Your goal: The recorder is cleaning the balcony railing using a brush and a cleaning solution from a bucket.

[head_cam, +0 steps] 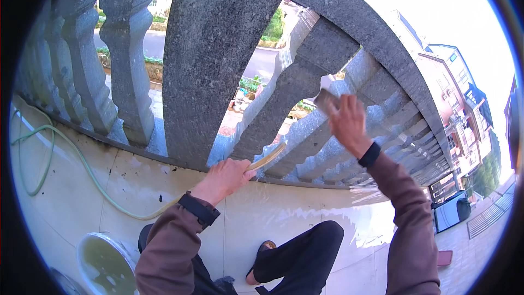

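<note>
My left hand (227,178) grips a pale yellow-green hose (268,159) just behind its end. That end points up and right at the stone balusters (274,108) of a balustrade. In my right hand (348,125) is a grey-brown block-like scrubber (326,100), held at the side of a baluster to the right; blur hides its exact kind. Behind my left wrist the hose runs down over the floor and loops away at the far left. Wet sheen covers parts of the balusters.
A white bucket (135,250) of murky water stands at lower left. A wide stone post (213,69) divides the balustrade under its top rail (368,20). Puddled water lies on the tiled floor (286,200). My sandalled foot (262,254) is below; a pinkish flat object (445,258) lies right.
</note>
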The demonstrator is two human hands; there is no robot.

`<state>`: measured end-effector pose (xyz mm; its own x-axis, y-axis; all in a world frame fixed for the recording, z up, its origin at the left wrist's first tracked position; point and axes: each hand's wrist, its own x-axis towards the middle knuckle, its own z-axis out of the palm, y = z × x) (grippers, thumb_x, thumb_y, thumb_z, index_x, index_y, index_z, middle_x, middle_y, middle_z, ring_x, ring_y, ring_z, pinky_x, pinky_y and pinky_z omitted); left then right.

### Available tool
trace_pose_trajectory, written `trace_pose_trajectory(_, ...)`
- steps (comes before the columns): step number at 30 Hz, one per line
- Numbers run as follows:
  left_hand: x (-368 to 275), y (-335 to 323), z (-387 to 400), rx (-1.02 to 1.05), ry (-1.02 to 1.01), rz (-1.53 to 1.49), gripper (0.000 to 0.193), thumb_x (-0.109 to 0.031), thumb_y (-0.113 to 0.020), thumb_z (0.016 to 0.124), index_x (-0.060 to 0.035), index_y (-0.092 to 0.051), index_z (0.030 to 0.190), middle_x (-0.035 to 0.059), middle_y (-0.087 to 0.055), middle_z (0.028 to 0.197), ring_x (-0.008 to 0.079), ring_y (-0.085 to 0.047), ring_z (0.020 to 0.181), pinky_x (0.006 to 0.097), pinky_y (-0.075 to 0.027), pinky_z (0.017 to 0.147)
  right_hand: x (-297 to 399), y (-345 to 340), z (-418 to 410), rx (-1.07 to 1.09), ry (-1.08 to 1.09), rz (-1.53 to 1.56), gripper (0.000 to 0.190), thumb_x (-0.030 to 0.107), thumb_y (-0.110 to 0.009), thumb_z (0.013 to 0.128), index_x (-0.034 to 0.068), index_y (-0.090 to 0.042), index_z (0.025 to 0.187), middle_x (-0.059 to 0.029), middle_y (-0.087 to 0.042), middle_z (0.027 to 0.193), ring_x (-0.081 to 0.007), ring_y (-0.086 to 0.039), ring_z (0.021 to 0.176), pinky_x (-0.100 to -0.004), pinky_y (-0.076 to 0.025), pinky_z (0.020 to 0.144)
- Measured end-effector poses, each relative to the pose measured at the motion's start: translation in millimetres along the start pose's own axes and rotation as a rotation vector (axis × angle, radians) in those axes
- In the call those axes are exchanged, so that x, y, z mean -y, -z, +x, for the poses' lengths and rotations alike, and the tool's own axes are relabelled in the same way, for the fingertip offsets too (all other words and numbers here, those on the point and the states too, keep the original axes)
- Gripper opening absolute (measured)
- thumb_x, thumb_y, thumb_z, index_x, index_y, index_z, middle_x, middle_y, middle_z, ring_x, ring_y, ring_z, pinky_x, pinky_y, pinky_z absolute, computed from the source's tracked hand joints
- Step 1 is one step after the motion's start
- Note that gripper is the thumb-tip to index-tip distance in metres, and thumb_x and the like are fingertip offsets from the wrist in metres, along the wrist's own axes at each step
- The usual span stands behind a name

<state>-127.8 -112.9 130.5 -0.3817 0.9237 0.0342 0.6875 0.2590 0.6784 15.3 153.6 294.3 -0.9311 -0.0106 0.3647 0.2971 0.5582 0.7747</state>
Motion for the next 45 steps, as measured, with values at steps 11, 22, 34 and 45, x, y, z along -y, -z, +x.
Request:
trace_pose_trajectory(11, -4.9, -13.8, 6.3, 0.005, 0.0, 0.024, 0.036, -0.042, -0.054, 0.095, -0.0074, -0.062, 0.101, 0.0202, -0.068, 0.093, 0.0406, -0.066, 0.093, 0.054, -0.051, 0.078, 44.2, -80.4, -50.5, 0.021, 0.059, -0.086, 0.025, 0.016, -0.057, 0.079, 0.0, -0.067, 0.094, -0.0141, -0.056, 0.095, -0.0281, -0.051, 0.095, -0.0378, -0.041, 0.074)
trace_pose_trajectory(22, 7.2, -2.1, -4.6, 0.01, 0.025, 0.005, 0.035, -0.04, -0.053, 0.096, -0.0065, -0.062, 0.101, 0.0218, -0.067, 0.095, 0.0403, -0.065, 0.095, 0.0525, -0.051, 0.08, -8.2, -2.5, 15.8, 0.032, 0.091, -0.076, 0.025, 0.015, -0.059, 0.076, 0.0, -0.068, 0.095, -0.0153, -0.055, 0.097, -0.0292, -0.051, 0.098, -0.0383, -0.041, 0.078)
trace_pose_trajectory(34, -0.8, -5.6, -3.2, -0.02, 0.006, 0.021, 0.034, -0.038, -0.055, 0.095, -0.0053, -0.062, 0.099, 0.0189, -0.068, 0.091, 0.0391, -0.067, 0.09, 0.0523, -0.052, 0.078, 42.4, -55.1, -13.3, -0.037, 0.15, 0.019, 0.014, 0.014, -0.059, 0.075, 0.003, -0.064, 0.081, -0.0129, -0.056, 0.09, -0.0268, -0.051, 0.092, -0.0393, -0.04, 0.077)
trace_pose_trajectory(45, -2.5, -19.1, 2.9, -0.051, -0.038, 0.016, 0.031, -0.036, -0.052, 0.097, -0.0059, -0.059, 0.094, 0.0182, -0.066, 0.086, 0.0405, -0.064, 0.088, 0.0525, -0.049, 0.075, 35.5, -112.2, 10.4, 0.144, 0.053, -0.209, 0.025, 0.02, -0.059, 0.08, 0.002, -0.072, 0.092, -0.0122, -0.06, 0.099, -0.0273, -0.052, 0.098, -0.0382, -0.04, 0.077)
